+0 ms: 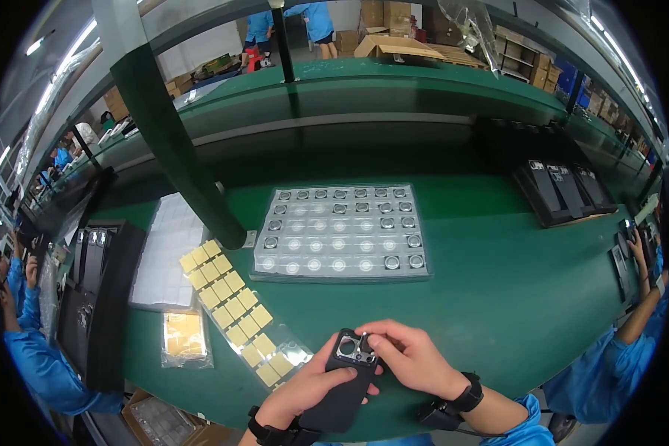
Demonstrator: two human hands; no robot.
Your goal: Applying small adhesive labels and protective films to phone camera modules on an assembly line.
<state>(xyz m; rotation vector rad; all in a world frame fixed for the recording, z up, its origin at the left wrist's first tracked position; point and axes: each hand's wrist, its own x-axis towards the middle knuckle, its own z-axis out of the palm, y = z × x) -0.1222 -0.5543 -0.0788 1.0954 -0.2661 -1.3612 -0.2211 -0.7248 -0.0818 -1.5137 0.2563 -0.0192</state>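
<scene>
Low in the middle, my left hand (305,386) is closed around a black phone case (336,405), tilted with its camera end away from me. That end carries a metallic camera frame (347,347) with a large round opening. My right hand (420,362) comes in from the right, thumb and forefinger pinched at the frame's right side. Whatever sits between those fingertips is too small to make out. Beyond both hands lies a clear plastic tray (327,273) with several round metal rings in its pockets. Left of my hands is a sheet of yellow square pads (234,306).
A bag of yellow pieces (184,336) and a white sheet (163,260) lie at the left. Black racks holding cases stand far left (89,312) and at the back right (565,186). A green post (171,141) rises behind the pads. Co-workers sit on both sides.
</scene>
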